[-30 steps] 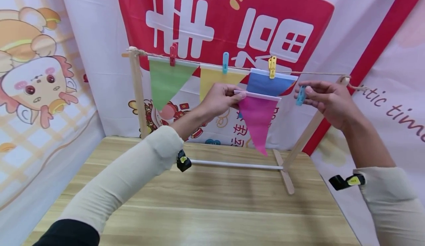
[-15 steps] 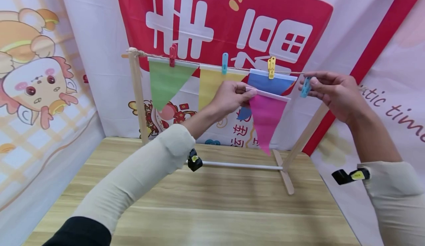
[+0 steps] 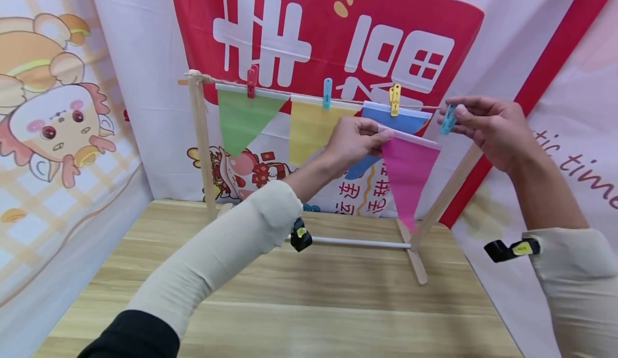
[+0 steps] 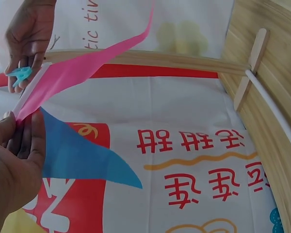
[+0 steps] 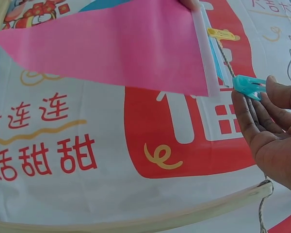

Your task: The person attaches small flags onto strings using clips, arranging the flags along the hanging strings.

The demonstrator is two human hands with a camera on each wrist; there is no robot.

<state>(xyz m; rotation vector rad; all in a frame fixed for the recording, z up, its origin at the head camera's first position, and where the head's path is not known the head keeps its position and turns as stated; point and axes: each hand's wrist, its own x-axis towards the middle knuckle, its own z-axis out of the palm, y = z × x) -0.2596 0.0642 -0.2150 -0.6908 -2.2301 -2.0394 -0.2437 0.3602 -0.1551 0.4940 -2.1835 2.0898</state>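
Observation:
My left hand (image 3: 354, 142) pinches the white top edge of a pink pennant (image 3: 409, 175) at its left corner. The pennant hangs point down in front of the blue pennant (image 3: 393, 117). My right hand (image 3: 497, 130) holds a light blue clothespin (image 3: 448, 119) between thumb and fingers, by the right part of the string (image 5: 225, 57). In the right wrist view the clothespin's jaws point toward the string and the pink pennant's white edge. A yellow clothespin (image 3: 395, 99) fixes the blue pennant to the string.
A green pennant (image 3: 246, 114) hangs under a red clothespin (image 3: 252, 81), a yellow pennant (image 3: 309, 127) under a blue clothespin (image 3: 328, 93). Wooden posts (image 3: 203, 148) carry the string; a white rod (image 3: 357, 242) runs low above the wooden table (image 3: 299, 293). Printed cloth (image 3: 140, 41) stands behind.
My left hand has carried the pink pennant to the right, past the middle of the blue one. My right hand has risen slightly to the string's height, still holding the clothespin.

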